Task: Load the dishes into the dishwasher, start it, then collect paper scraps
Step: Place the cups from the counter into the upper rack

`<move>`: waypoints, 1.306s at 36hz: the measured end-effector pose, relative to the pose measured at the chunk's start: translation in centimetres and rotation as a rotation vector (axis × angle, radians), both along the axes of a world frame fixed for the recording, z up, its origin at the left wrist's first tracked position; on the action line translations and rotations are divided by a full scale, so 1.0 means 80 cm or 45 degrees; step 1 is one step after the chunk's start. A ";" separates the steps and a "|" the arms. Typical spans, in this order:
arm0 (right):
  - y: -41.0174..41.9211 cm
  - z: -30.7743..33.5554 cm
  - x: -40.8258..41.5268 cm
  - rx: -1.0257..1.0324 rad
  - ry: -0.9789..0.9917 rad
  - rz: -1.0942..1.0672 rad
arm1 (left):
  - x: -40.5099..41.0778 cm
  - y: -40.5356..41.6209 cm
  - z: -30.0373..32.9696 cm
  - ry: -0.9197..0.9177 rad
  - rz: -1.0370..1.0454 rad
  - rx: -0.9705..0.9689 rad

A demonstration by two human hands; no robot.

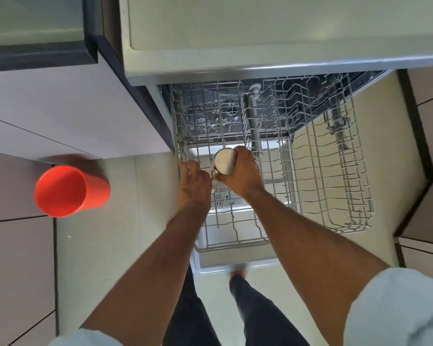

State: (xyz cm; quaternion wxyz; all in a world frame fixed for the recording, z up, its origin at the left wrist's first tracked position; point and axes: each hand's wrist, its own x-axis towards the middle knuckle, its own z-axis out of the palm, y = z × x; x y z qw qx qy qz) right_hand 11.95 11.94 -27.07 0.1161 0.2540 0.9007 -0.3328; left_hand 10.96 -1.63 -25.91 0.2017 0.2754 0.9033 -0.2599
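- Red plastic bin, round and open-mouthed, standing on the pale floor well to the left of the dishwasher rack; slightly blurred.
- Grey cabinet fronts with dark edging, left of and behind the rack; pale countertop overhanging the dishwasher opening.
- Left hand, at the rack's left front part; forearm bare, extended forward and slightly rightward, pale sleeve at the elbow. Fingers loosely spread and reaching down among the wires near the left rim; thumb side lies just beside the cup. Whether the fingertips grasp a wire cannot be told.
- White cup, round, seen end-on with a flat pale face upward, metal-looking rim at its lower left edge; positioned over the rack's left-centre section, above the tines.
- Right hand, directly over the rack's left-centre; fingers and thumb curled round the cup's side, gripping it from the right and front. Wrist bent downward, forearm bare and running back to a pale sleeve.
- Wire dishwasher rack, grey, pulled out over the open door; right half holds rows of upright tines.
- Dark-trousered legs, below the rack's front edge.
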 end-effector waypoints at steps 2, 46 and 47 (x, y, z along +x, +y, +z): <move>0.001 -0.001 -0.002 0.022 -0.006 0.012 | -0.001 -0.005 0.012 0.025 0.039 0.119; -0.023 -0.005 -0.062 0.249 -0.279 0.410 | -0.046 -0.115 0.040 0.076 0.034 0.969; -0.022 0.001 -0.062 0.250 -0.268 0.408 | -0.047 -0.117 0.043 0.085 0.040 0.979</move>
